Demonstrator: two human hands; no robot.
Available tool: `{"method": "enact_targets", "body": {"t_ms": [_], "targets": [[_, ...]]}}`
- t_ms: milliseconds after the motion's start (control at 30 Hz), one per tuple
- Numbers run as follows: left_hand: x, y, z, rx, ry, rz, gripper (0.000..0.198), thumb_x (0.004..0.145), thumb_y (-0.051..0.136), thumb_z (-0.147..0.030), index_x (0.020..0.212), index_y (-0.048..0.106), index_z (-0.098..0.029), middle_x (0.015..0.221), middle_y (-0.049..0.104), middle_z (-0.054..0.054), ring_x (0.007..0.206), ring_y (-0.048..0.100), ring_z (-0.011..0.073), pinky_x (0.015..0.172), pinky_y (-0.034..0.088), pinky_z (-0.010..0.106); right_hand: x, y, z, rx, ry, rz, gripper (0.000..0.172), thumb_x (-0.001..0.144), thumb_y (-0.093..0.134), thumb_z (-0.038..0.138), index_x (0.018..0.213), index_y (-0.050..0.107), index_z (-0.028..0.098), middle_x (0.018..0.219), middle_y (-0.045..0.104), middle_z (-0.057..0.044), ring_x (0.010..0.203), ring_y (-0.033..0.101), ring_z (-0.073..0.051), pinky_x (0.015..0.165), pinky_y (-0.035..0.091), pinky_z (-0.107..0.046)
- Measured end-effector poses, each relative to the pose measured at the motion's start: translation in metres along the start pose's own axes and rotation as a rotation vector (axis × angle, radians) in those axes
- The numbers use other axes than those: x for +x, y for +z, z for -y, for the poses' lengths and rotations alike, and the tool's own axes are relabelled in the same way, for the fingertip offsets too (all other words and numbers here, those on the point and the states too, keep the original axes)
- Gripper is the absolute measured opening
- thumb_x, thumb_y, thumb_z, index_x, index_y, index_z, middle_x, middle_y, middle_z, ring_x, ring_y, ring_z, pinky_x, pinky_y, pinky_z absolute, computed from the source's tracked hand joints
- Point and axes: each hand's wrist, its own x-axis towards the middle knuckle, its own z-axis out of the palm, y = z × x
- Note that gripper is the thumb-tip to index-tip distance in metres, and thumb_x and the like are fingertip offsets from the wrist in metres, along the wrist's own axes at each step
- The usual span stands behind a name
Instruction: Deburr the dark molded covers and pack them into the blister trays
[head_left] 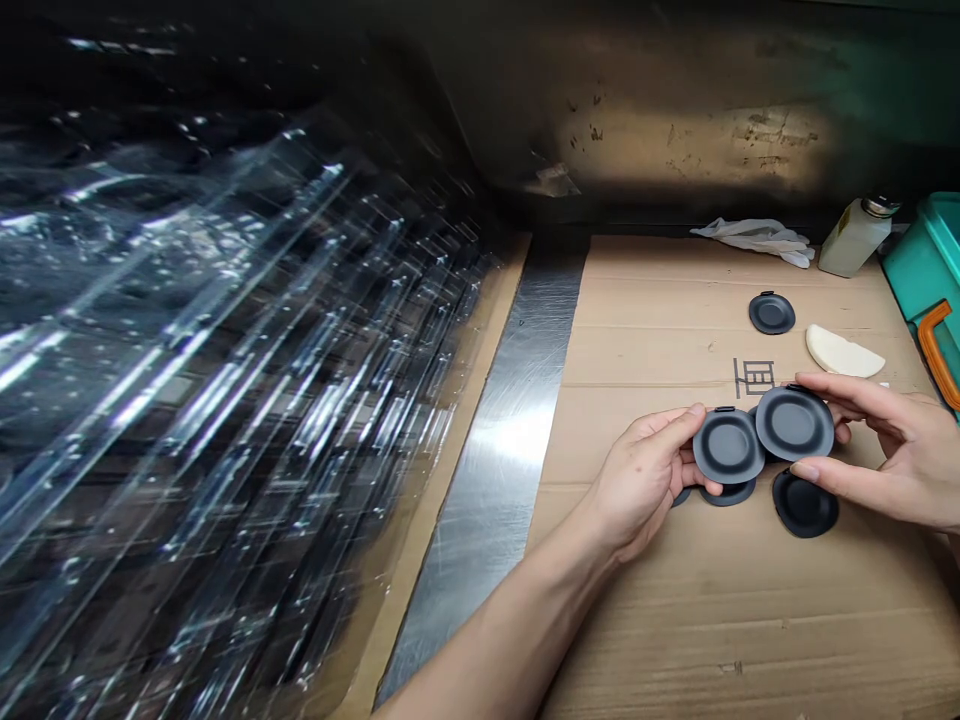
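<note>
My left hand (651, 470) pinches a small black rounded plastic lid (728, 446) by its left edge, thumb on top. To its right, my right hand (889, 450) grips a second black lid (795, 424) at its edge between thumb and fingers. The two held lids overlap or touch, and part of another dark piece shows between them. On the cardboard beneath lie more black lids, one (806, 505) below my right thumb and one (729, 493) partly hidden under my left hand. Another black lid (772, 313) lies farther back.
At left are clear plastic trays (225, 380), blurred, beside a metal strip (517, 420). Cardboard (675, 620) covers the work surface. A white half-round pad (844, 352), a white glove (754, 240), a bottle (856, 235) and a teal box (919, 260) with an orange handle (937, 355) stand or lie at right.
</note>
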Motion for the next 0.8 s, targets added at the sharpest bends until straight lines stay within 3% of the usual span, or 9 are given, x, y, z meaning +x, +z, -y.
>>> {"method": "enact_targets", "body": {"t_ms": [467, 800], "targets": [[-0.001, 0.000, 0.001, 0.119, -0.001, 0.053, 0.028, 0.083, 0.074, -0.035, 0.094, 0.078, -0.010, 0.074, 0.066, 0.006, 0.065, 0.058, 0.0115, 0.057, 0.051, 0.022, -0.001, -0.001, -0.001, 0.000, -0.028, -0.002, 0.056, 0.084, 0.080, 0.041, 0.135, 0.065, 0.022, 0.094, 0.073, -0.004, 0.070, 0.063, -0.018, 0.063, 0.058, -0.033], [-0.002, 0.001, -0.004, 0.089, 0.041, -0.030, 0.023, 0.079, 0.075, -0.030, 0.090, 0.075, -0.009, 0.073, 0.067, 0.005, 0.062, 0.058, 0.0109, 0.057, 0.052, 0.022, 0.003, -0.010, -0.015, -0.152, 0.017, -0.080, 0.060, 0.083, 0.080, 0.046, 0.136, 0.065, 0.023, 0.100, 0.074, -0.006, 0.072, 0.065, -0.020, 0.067, 0.057, -0.036]]}}
